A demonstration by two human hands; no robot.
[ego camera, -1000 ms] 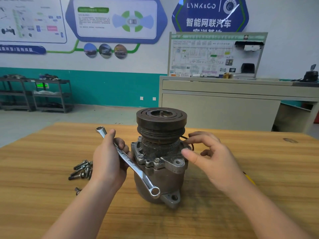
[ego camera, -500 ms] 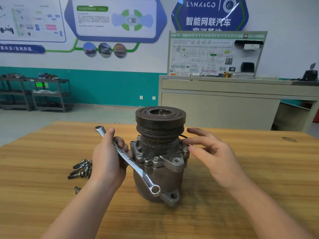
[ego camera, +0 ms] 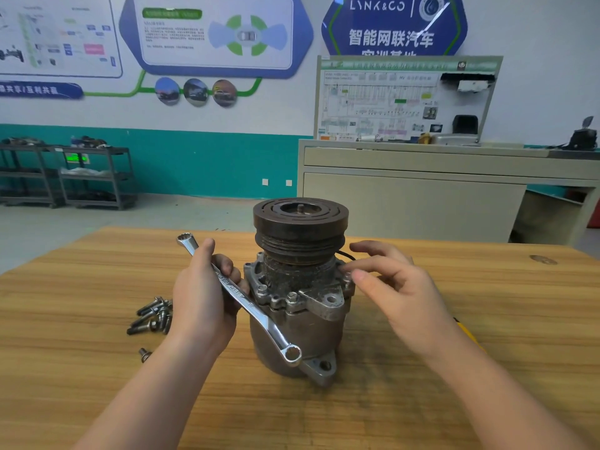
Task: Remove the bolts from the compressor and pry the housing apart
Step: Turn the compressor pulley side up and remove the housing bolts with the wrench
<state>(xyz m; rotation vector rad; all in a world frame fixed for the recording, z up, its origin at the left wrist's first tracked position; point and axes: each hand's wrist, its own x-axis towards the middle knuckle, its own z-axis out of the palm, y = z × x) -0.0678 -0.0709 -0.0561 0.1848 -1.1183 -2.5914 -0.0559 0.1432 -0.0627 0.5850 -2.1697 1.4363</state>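
On the wooden table (ego camera: 487,319), read from nine o'clock round to three o'clock:

Loose bolts (ego camera: 152,316): a heap of them lies at nine o'clock of the compressor, with one stray bolt (ego camera: 144,355) nearer the person. By my reading, much of the unbolting is already done.

Left hand (ego camera: 203,297): fingers and thumb wrapped round the shank of a ring spanner (ego camera: 240,295). Its far ring points to eleven o'clock, its near ring hangs at about six o'clock against the lower body, on no bolt.

Compressor (ego camera: 298,306): stands upright at the centre, pulley (ego camera: 300,222) on top, a mounting ear at its foot toward five o'clock.

Seated bolts (ego camera: 291,296): at least three heads sit in the front flange below the pulley, so some remain to remove.

Housing seam: looks closed; prying is apparently not yet begun.

Right hand (ego camera: 399,287): at three o'clock of the flange, thumb and forefinger brought together at its edge. Whether they pinch a bolt head there cannot be told; the other fingers are spread loosely.

Yellow object (ego camera: 461,323): partly hidden under the right wrist, possibly a prying tool.
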